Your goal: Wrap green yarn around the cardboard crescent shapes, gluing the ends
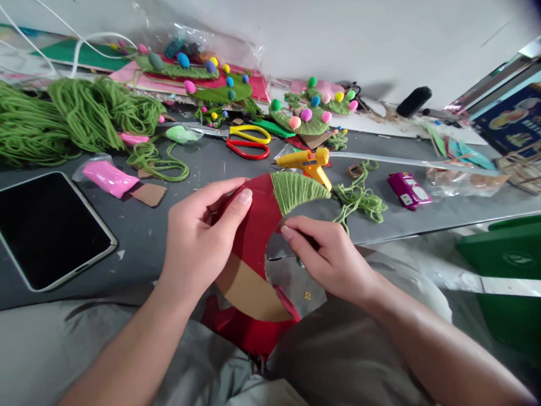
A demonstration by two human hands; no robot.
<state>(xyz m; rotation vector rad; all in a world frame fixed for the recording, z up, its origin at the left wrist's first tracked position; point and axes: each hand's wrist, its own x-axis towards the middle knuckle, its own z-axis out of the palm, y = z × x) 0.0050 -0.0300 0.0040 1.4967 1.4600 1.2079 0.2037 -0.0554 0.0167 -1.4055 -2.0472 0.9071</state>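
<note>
My left hand (203,231) is closed on a curved, crescent-like cardboard piece (249,287), its thumb pressed on the front. Red material (257,220) covers the middle of the piece, and bare brown cardboard shows lower down. Green yarn (296,192) is wound tightly around the upper right end. At the inner edge, just below the yarn, my right hand (321,248) pinches with thumb and forefinger; what lies between them is too small to make out. More red material (249,327) hangs beneath the piece over my lap.
Behind the piece lie a yellow glue gun (308,163) and scissors (249,141) with red and yellow handles. Green yarn bundles (84,113) and a tablet (54,225) are at left. Several pompom-decorated green pieces (313,121) line the back. A purple packet (409,190) sits at right.
</note>
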